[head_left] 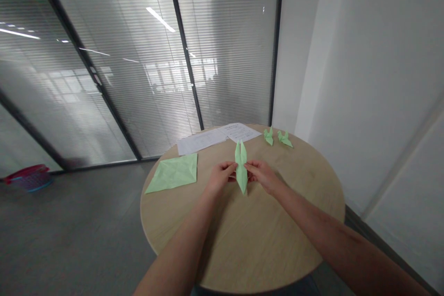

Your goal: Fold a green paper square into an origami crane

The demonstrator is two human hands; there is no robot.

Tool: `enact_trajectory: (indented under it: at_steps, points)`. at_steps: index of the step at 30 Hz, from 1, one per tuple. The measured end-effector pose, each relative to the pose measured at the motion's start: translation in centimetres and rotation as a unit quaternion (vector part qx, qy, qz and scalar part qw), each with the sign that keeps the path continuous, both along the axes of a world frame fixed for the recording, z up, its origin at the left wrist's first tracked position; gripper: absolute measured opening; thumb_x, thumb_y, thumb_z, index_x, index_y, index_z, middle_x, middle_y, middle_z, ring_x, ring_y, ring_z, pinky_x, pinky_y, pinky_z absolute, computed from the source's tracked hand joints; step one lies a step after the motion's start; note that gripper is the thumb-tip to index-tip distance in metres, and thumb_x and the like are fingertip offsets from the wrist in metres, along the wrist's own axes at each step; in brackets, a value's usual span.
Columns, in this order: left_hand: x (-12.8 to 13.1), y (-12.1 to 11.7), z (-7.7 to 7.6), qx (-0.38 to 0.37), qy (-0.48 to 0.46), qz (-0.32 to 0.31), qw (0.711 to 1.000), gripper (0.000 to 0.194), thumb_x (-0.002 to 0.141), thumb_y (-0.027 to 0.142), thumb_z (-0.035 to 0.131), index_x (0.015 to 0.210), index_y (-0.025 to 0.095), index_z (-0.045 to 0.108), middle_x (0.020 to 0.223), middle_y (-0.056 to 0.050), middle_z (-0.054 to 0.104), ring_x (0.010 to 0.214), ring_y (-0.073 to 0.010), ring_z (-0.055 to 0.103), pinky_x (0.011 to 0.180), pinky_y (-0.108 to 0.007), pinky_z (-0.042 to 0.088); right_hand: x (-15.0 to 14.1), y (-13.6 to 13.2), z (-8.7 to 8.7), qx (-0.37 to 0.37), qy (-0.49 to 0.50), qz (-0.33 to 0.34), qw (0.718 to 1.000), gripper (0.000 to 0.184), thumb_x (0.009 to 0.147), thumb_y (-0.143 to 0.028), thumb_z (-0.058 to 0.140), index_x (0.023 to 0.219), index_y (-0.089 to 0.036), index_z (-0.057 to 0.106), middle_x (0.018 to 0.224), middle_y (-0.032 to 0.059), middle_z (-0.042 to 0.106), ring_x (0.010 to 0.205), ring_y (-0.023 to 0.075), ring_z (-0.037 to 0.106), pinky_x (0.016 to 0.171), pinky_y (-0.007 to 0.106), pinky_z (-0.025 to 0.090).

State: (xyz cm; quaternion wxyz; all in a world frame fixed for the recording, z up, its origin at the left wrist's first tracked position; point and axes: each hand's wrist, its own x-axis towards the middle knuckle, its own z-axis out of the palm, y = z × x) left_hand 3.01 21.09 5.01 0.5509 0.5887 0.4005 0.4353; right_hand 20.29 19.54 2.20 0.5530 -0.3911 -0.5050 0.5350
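Note:
A narrow piece of folded green origami paper (241, 173) is held up over the table, its two long points upward and a wider tip downward. My left hand (224, 173) pinches its left edge between thumb and fingers. On the opposite edge my right hand (259, 173) has the same kind of grip, thumb in front. The fingers behind the paper are partly hidden. To the left lies a creased sheet of green paper (175, 172), flat on the wood. Two small finished-looking folded figures, a green origami figure (268, 136) and another green origami figure (285, 139), stand at the back right.
The round wooden table (270, 245) carries printed white sheets (203, 140) along its far edge. Beyond it rises a glass partition with blinds (156, 78); a white wall (378, 78) is at the right. A red and blue basket (29, 178) sits on the floor, far left.

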Motion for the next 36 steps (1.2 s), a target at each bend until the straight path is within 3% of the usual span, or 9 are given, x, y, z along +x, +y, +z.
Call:
enact_trajectory:
  at_steps: [9, 19, 27, 36]
  points:
    - [-0.3, -0.3, 0.3, -0.027, -0.011, -0.069, 0.997, 0.040, 0.070, 0.051, 0.077, 0.082, 0.014, 0.071, 0.080, -0.007, 0.071, 0.067, -0.0146, 0.064, 0.063, -0.025, 0.050, 0.0, -0.3, 0.2, -0.033, -0.009, 0.032, 0.999, 0.034, 0.076, -0.048, 0.070, 0.085, -0.015, 0.068, 0.076, 0.0062, 0.071, 0.062, 0.0156, 0.065, 0.056, 0.026, 0.052]
    - [-0.4, 0.7, -0.5, 0.013, -0.006, -0.046, 0.999, 0.036, 0.070, 0.043, 0.078, 0.088, 0.012, 0.074, 0.083, -0.010, 0.074, 0.067, -0.0161, 0.066, 0.066, -0.028, 0.052, 0.1, -0.1, -0.2, -0.039, -0.026, 0.031, 0.998, 0.026, 0.083, -0.038, 0.067, 0.092, -0.014, 0.069, 0.080, 0.0082, 0.073, 0.063, 0.0151, 0.067, 0.054, 0.023, 0.053]
    - [-0.2, 1.1, -0.8, 0.033, -0.006, -0.014, 0.999, 0.028, 0.068, 0.031, 0.077, 0.088, 0.011, 0.074, 0.084, -0.010, 0.075, 0.066, -0.0164, 0.066, 0.065, -0.028, 0.053, 0.1, -0.2, 0.0, -0.012, -0.033, 0.015, 0.999, 0.022, 0.080, -0.027, 0.068, 0.098, -0.016, 0.065, 0.088, 0.0078, 0.074, 0.067, 0.0148, 0.068, 0.053, 0.022, 0.054]
    - [-0.2, 1.4, -0.9, 0.049, 0.001, -0.004, 0.999, 0.027, 0.068, 0.028, 0.077, 0.089, 0.011, 0.074, 0.084, -0.010, 0.075, 0.068, -0.0171, 0.066, 0.069, -0.030, 0.053, -0.3, -0.3, -0.4, -0.044, -0.043, 0.052, 0.997, 0.029, 0.076, -0.024, 0.073, 0.102, -0.017, 0.061, 0.086, 0.0072, 0.074, 0.063, 0.0154, 0.069, 0.053, 0.025, 0.057]
